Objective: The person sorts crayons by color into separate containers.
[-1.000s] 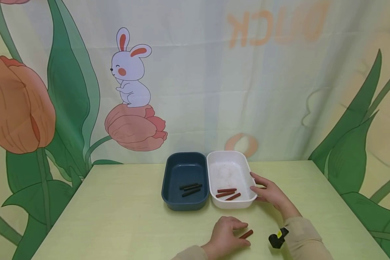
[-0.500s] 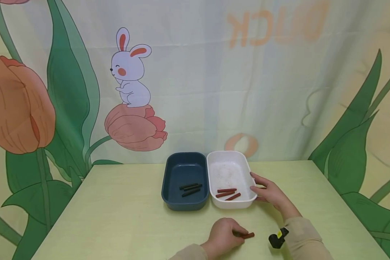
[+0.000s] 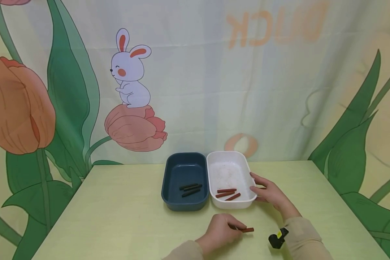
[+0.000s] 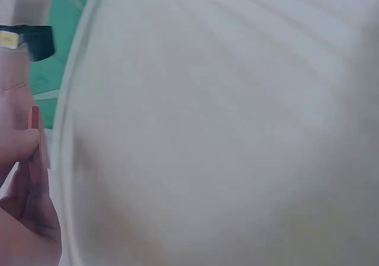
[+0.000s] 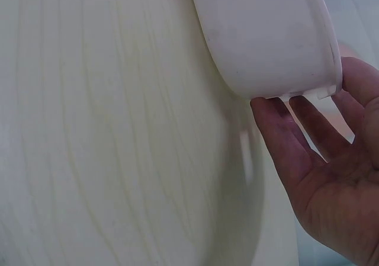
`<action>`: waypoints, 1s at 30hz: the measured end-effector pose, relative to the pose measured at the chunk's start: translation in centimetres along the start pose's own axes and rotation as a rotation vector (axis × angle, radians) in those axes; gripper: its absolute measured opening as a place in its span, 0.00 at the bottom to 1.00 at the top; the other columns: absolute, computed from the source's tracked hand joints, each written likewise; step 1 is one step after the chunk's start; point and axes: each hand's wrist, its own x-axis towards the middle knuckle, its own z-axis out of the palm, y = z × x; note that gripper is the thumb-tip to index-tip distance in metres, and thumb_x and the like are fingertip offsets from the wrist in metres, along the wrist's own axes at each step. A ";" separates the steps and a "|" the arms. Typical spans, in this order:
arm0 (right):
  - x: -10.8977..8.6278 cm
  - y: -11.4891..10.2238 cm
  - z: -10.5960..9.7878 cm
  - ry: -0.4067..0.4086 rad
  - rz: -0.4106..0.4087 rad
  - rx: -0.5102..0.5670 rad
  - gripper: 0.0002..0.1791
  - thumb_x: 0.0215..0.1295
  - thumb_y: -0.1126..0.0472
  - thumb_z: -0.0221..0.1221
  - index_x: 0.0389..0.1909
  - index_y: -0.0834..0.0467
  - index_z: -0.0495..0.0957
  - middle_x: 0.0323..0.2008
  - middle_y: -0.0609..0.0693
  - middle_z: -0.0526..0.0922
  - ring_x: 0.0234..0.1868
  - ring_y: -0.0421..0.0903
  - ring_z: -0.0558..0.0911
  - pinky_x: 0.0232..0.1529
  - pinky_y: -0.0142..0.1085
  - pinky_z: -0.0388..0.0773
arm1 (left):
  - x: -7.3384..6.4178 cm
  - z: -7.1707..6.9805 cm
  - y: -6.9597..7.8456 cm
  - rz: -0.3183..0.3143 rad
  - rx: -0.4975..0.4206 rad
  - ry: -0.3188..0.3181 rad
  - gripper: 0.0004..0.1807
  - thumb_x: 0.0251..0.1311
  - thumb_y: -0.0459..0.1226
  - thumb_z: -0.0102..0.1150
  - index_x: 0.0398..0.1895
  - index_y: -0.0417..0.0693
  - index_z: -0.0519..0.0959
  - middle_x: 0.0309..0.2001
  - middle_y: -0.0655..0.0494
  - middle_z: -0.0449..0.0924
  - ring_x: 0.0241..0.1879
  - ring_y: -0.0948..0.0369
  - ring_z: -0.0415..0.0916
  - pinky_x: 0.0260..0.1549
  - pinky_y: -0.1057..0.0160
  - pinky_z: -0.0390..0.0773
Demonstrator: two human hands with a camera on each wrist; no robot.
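My left hand (image 3: 221, 233) pinches a dark red crayon (image 3: 248, 230) between thumb and fingers, in front of the white tray. In the left wrist view the same crayon (image 4: 34, 119) sticks out past the thumb. My right hand (image 3: 273, 196) holds the right side of the white tray (image 3: 225, 204), its fingers at the rim and wall. From the right wrist, the tray's outer wall (image 5: 272, 41) shows above the right hand (image 5: 331, 177). Several red crayons (image 3: 226, 190) lie at the near end inside the white tray.
A dark blue tray (image 3: 186, 206) stands directly left of the white one, with several black crayons (image 3: 191, 192) in it. Both rest near the back of the pale table (image 3: 117, 216), before a printed curtain (image 3: 195, 72). A black device (image 3: 277, 238) sits at the right wrist.
My left hand has closed its fingers on the red crayon and since moved slightly away from me with it. The right hand and both trays have stayed in place.
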 end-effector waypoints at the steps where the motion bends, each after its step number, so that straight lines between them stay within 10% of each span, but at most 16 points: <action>1: 0.0 0.0 0.0 0.001 0.003 0.002 0.34 0.64 0.61 0.56 0.70 0.53 0.55 0.63 0.65 0.60 0.54 0.62 0.72 0.44 0.48 0.78 | 0.1 -0.1 0.1 -0.002 -0.010 0.005 0.12 0.42 0.27 0.67 0.28 0.53 0.88 0.25 0.71 0.82 0.24 0.75 0.72 0.23 0.74 0.73; 8: 0.0 0.0 0.0 0.002 0.001 -0.003 0.34 0.64 0.60 0.56 0.70 0.54 0.55 0.62 0.65 0.61 0.53 0.62 0.73 0.44 0.48 0.78 | 1.1 -1.5 1.5 0.053 -0.028 0.011 0.10 0.45 0.29 0.68 0.30 0.52 0.87 0.28 0.69 0.83 0.26 0.74 0.74 0.25 0.74 0.74; 15: -0.1 -0.1 -0.1 -0.005 -0.002 -0.011 0.37 0.62 0.56 0.59 0.70 0.52 0.55 0.63 0.65 0.60 0.55 0.63 0.72 0.45 0.49 0.77 | 2.3 -3.4 3.4 0.136 -0.079 0.057 0.10 0.46 0.27 0.67 0.33 0.46 0.87 0.45 0.64 0.81 0.56 0.69 0.68 0.49 0.69 0.71; 30: -0.1 -0.2 0.0 -0.008 -0.004 0.017 0.35 0.64 0.62 0.56 0.70 0.55 0.54 0.63 0.67 0.60 0.54 0.63 0.72 0.43 0.47 0.78 | 5.1 -7.0 4.4 -0.011 -0.187 0.159 0.08 0.49 0.30 0.66 0.33 0.50 0.86 0.31 0.58 0.79 0.32 0.61 0.80 0.32 0.66 0.79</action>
